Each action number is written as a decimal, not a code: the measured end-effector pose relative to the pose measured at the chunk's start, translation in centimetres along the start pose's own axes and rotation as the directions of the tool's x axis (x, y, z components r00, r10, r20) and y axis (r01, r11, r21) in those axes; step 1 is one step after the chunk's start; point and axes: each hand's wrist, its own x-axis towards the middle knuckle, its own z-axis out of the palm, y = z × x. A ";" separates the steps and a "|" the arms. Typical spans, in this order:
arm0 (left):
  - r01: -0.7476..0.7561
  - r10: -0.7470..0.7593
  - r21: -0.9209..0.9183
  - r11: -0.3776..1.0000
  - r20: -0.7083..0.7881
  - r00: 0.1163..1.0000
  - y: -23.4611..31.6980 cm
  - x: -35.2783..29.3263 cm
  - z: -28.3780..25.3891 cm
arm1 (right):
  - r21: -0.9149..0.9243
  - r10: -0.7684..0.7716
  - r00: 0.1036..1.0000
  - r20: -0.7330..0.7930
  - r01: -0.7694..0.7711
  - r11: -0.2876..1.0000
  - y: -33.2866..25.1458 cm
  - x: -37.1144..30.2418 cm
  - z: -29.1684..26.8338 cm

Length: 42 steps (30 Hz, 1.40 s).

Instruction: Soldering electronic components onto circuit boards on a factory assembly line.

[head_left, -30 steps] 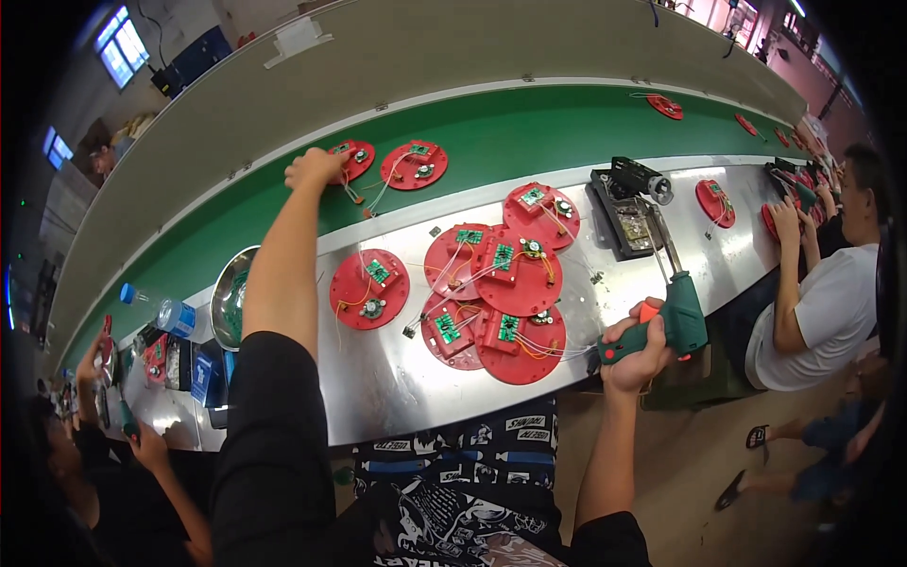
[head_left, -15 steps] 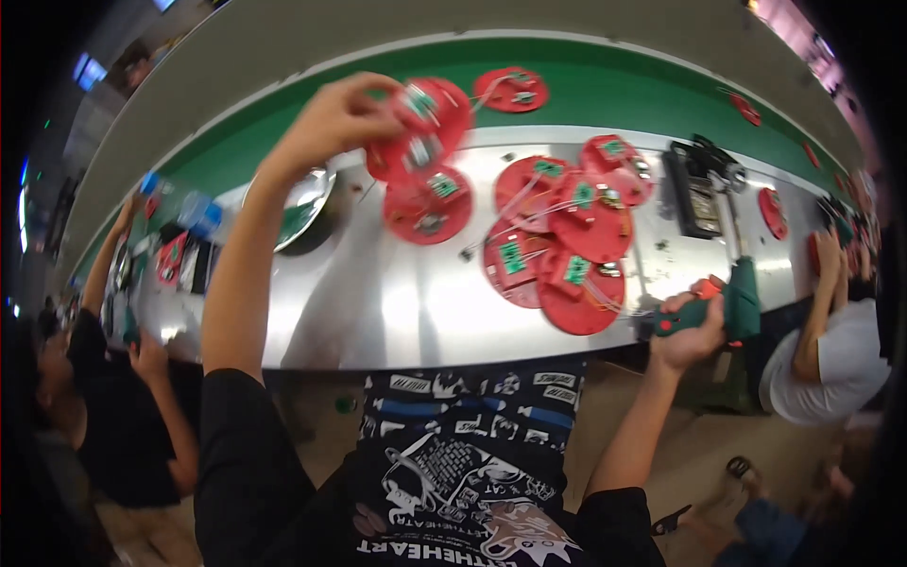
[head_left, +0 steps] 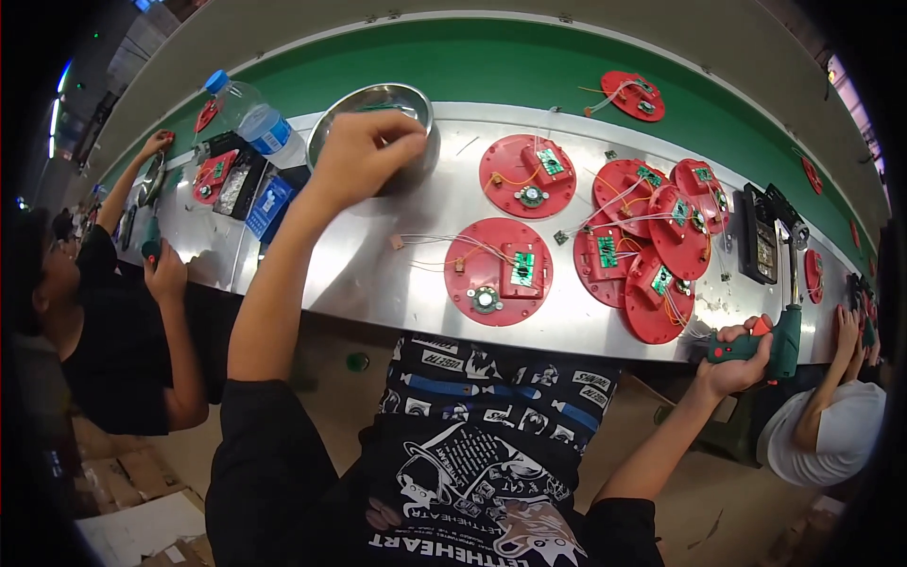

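Note:
My left hand hovers at the near side of a shiny metal bowl. Its thumb and forefinger curl toward each other, and whatever may be between the fingertips is hidden. In my right hand is a green cordless screwdriver with a long metal shaft, held at the table's front edge. A red round plate with a green circuit board, a round component and wires lies in front of me. Behind it rests a similar red plate. To the right, several such plates overlap in a pile.
A black tray of small metal parts stands right of the pile. At left are a water bottle and a blue box. Another red plate sits on the green strip. Co-workers sit on both sides.
My left hand has let go of a red plate, which now lies on the table, and has moved to the bowl. My right hand still holds the screwdriver. The view has shifted left.

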 end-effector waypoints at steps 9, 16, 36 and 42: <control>0.019 -0.064 0.385 0.923 0.104 0.992 -6.9 3.2 1.1 | 0.025 -0.013 1.000 -0.003 0.013 1.000 -0.3 0.1 -0.4; 0.099 -0.098 0.116 0.988 -0.018 0.995 -6.0 3.7 -0.3 | 0.014 0.007 1.000 0.008 -0.007 1.000 0.0 0.1 -0.4; -0.315 0.332 0.120 0.942 -0.166 0.929 6.1 -10.3 11.8 | -0.452 0.197 0.668 0.717 0.231 0.862 -4.3 -12.8 4.5; -0.298 0.321 0.151 0.943 -0.166 0.932 5.8 -10.5 12.0 | -0.493 0.338 0.638 0.692 0.076 0.867 -3.8 -13.7 4.8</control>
